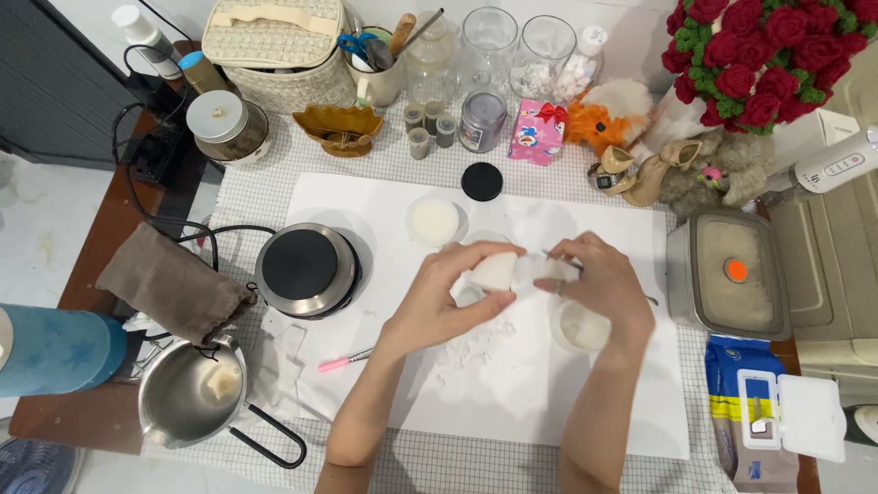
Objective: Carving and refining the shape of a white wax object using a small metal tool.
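At the far left of my view a steel pouring pot (194, 391) sits on the desk (476, 462) beside a small round hot plate (306, 270). Over the white paper sheet (512, 402) my left hand (448, 297) is closed around a white wax block (497, 271), with white crumbs (476, 348) scattered below. Just right, my right hand (599, 288) pinches a thin metal tool (555, 257) against that block, above 1 small white cup (578, 327), with a lidded steel container (732, 273) beyond.

A single head-mounted camera looks almost straight down onto the surface (476, 462) from close above. The wearer's forearms enter from the bottom edge; the far wall side lies along the top edge.
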